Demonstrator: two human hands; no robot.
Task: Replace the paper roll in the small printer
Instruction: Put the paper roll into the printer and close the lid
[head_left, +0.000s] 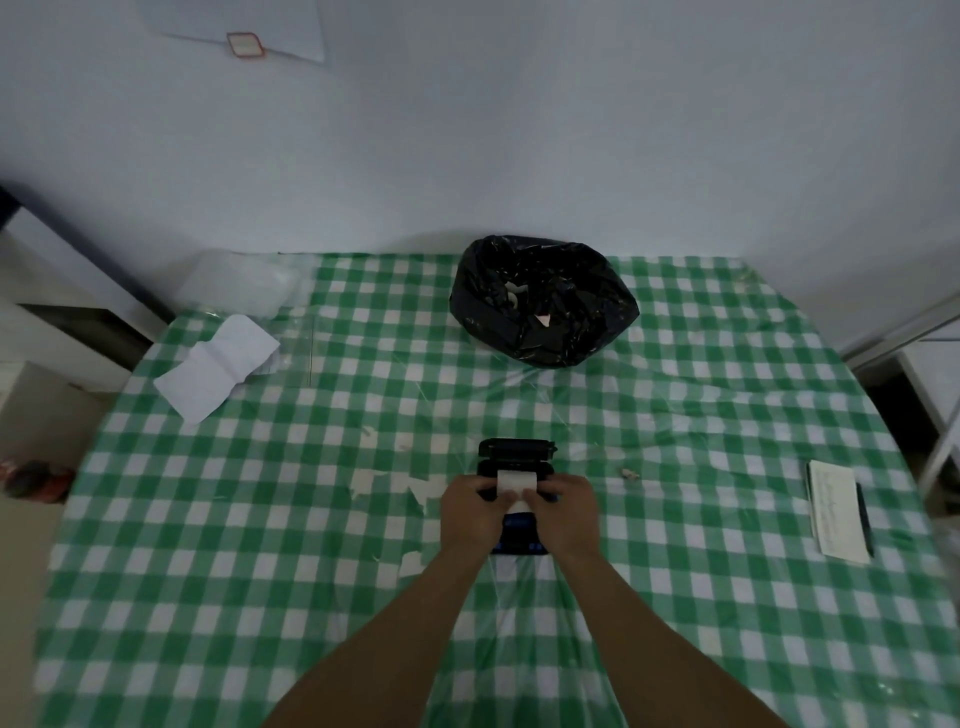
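Green-and-white checked cloth covers the surface (260, 519). At far left lies a creased paper sheet (215, 366). Both forearms reach forward from the bottom edge and meet at the middle. The left hand (470, 512) curls its fingers against the left end of the white roll (516, 481), which sits in the open black printer (514, 462), lid tipped back. The right hand (566, 514) pinches the roll's right end and paper tail. Behind stands a black bag (543, 301); a notepad (836, 509) and pen (865, 519) lie far right.
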